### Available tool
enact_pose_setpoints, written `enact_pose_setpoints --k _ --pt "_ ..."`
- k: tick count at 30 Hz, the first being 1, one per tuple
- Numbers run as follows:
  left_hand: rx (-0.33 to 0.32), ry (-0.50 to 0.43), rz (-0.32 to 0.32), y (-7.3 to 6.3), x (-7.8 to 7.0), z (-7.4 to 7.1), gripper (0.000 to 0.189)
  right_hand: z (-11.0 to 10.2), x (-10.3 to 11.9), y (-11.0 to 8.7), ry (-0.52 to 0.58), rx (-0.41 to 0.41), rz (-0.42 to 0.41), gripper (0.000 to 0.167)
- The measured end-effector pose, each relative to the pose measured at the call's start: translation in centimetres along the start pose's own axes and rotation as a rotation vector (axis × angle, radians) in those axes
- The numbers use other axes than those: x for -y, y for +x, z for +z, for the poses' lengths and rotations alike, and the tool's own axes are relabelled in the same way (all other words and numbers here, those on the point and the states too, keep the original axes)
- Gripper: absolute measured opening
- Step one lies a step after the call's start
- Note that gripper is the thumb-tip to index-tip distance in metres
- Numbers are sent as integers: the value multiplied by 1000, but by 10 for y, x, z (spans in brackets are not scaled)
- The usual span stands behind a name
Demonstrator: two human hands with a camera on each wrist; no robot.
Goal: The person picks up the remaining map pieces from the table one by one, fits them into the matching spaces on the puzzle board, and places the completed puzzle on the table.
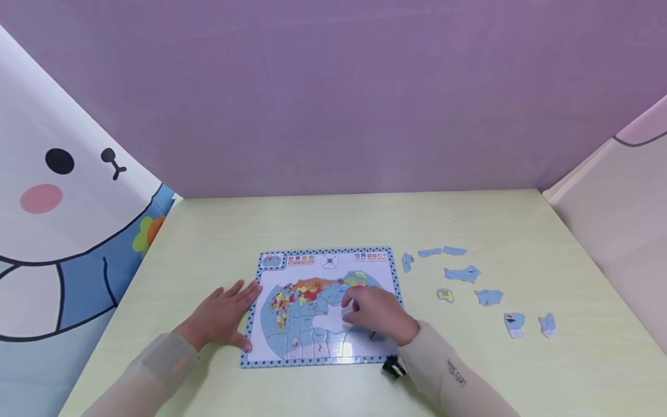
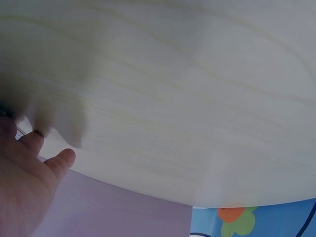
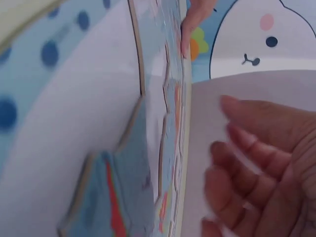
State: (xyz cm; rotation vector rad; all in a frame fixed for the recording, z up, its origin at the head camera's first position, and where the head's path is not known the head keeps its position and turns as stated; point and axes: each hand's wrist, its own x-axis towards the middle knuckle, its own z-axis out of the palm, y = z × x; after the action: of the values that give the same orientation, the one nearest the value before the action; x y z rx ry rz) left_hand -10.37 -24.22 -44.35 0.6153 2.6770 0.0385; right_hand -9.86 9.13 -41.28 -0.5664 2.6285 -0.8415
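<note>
A world map jigsaw puzzle (image 1: 292,310) lies on the table in a white tray with a blue dotted border (image 1: 250,333). White gaps show at its middle and lower right. My left hand (image 1: 221,313) rests at the tray's left edge, fingers spread and thumb on the border. Over the right part of the map hovers my right hand (image 1: 377,313), its fingers loosely bent. In the right wrist view that hand (image 3: 266,168) has thumb and fingertips apart, and no piece shows between them. The hand hides part of the map in the head view.
Several loose puzzle pieces lie right of the tray, among them a long blue piece (image 1: 462,274), a yellow-green piece (image 1: 445,295) and a small blue piece (image 1: 547,325). A small black object (image 1: 393,368) is beside the right wrist. A purple backdrop (image 1: 354,116) stands behind the table.
</note>
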Motion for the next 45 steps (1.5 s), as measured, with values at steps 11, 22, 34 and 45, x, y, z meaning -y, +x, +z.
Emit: enact_pose_setpoints --k 11,22,34,45 --pt "3 -12 -7 -1 2 2 121 -8 -12 -6 55 -21 -201 21" --pt "6 -6 -1 -4 4 3 121 -12 -29 -10 3 -20 -187 19" --pt "-5 -18 11 -2 4 3 120 -24 -51 -21 19 -64 -184 18" --pt "-2 -12 15 2 4 5 120 -42 -70 -37 12 -112 -95 17"
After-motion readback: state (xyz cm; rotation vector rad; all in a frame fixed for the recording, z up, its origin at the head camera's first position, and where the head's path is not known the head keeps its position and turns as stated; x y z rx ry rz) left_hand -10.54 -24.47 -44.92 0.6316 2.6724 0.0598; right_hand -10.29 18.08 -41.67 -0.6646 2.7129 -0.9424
